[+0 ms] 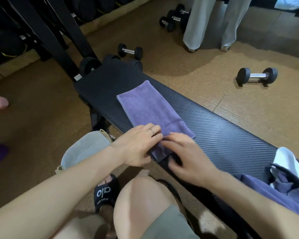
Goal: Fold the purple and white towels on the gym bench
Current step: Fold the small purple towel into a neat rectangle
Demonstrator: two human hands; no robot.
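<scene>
Both hands were down at the near edge of the bench [223, 135], working the near end of the purple towel [148, 107]. The left hand [138, 145] lay palm-down with a ring on one finger; its fingers [154, 133] curled over the towel's near end and gripped the cloth at the bench edge. The right hand [188, 156] sat just right of it, the two almost touching. Its fingers [173, 140] bent and pressed onto the same folded end, thumb side down by the bench edge, blurred, so whether they pinched the cloth or only pressed it I could not tell.

The towel ran away from the fingers as a long narrow strip, flat on the bench, with a stitched hem line just beyond the fingertips. Soft terry nap, against the bench's black ribbed, carbon-weave-look pad.

Right of the right hand, at the bench's near end, sat a loose heap: a white towel [286, 157] with dark blue-purple cloth [273, 192] crumpled over it.

Left of the left hand, on the floor [41, 118], stood a grey bag [83, 149]. Beyond the towel's far end lay black dumbbells [130, 51] with chrome handles, one more [256, 76] off to the right. A second person's pale trouser legs [211, 23] stood at the far side. Below the hands were a bare knee and a black slide sandal [105, 192].
</scene>
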